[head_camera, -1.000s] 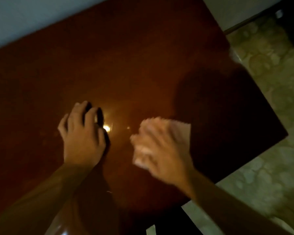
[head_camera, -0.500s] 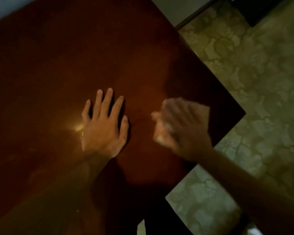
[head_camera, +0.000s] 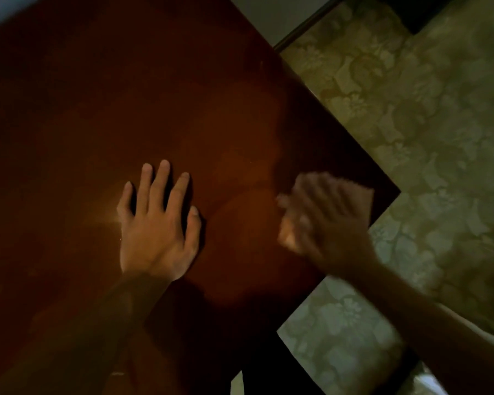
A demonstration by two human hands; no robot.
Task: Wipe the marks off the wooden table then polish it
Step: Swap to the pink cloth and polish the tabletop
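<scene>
The left hand (head_camera: 157, 232) lies flat on the table (head_camera: 97, 109). To its right, near the table's corner, the right hand (head_camera: 322, 223) presses a cloth (head_camera: 360, 195) beneath it.

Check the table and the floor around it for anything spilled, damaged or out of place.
Nothing stands out. The wooden table carries only the left hand, flat on it, and the right hand pressing a cloth near the corner. The patterned floor looks clean. Fine marks cannot be judged in this dim light.
</scene>
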